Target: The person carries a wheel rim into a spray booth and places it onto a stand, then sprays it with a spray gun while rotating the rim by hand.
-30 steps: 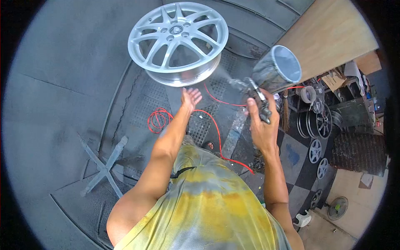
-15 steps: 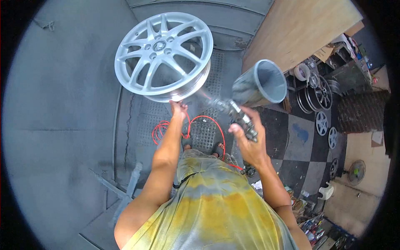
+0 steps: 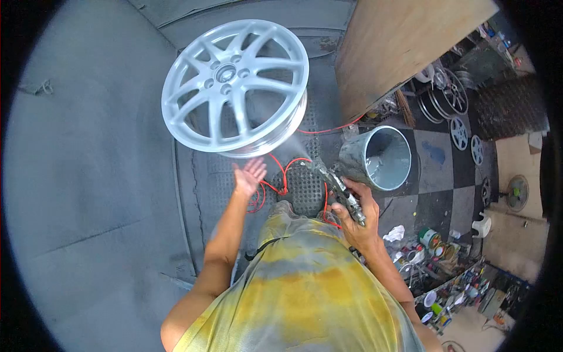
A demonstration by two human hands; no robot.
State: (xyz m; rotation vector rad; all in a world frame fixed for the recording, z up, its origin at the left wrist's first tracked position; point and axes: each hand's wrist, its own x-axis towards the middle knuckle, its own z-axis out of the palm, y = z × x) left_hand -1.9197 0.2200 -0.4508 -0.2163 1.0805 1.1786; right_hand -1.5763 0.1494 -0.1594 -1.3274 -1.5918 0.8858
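A silver-white alloy wheel point(image 3: 239, 97) is held up, tilted, at the upper middle, its spoked face towards me; what supports it is hidden. My left hand point(image 3: 251, 174) is just below the rim, palm up with fingers spread, holding nothing. My right hand point(image 3: 360, 220) is wrapped around a metal spray gun point(image 3: 347, 196). The gun's nozzle points up and left at the wheel's lower right side, and a pale mist spreads from it. Behind the gun stands a grey bucket point(image 3: 355, 161), partly overlapped by my right hand.
A red hose point(image 3: 285, 179) loops over the dimpled floor mat. A wooden panel point(image 3: 410, 53) rises behind the bucket. More wheels point(image 3: 459, 134) rest along the right side. Cans and tools clutter the floor at lower right point(image 3: 434, 240). Grey walls point(image 3: 88, 176) close off the left.
The wheel has turned, so its spokes sit at new angles. My left hand has come off the rim's underside and opened. The view has shifted, and the bucket appears lower.
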